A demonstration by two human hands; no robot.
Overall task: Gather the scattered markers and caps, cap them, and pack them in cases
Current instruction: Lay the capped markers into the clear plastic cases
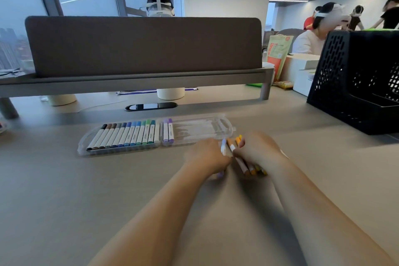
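A clear plastic marker case (200, 129) lies open on the desk. Its left half holds a row of several capped markers (127, 135), brown through blue and green, and two purple markers (168, 133) lie in the right half. Just in front of the case, my left hand (207, 154) grips a white marker with a pale purple cap (223, 147). My right hand (259, 151) holds a bunch of orange, yellow and tan markers (248, 167). The two hands touch. Motion blur hides the finer finger positions.
A grey divider screen (142, 45) on a raised shelf (133, 82) stands behind the case. A black perforated crate (356, 80) occupies the right side of the desk. A black cable slot (151, 106) and white cups (170, 93) sit under the shelf. People sit beyond.
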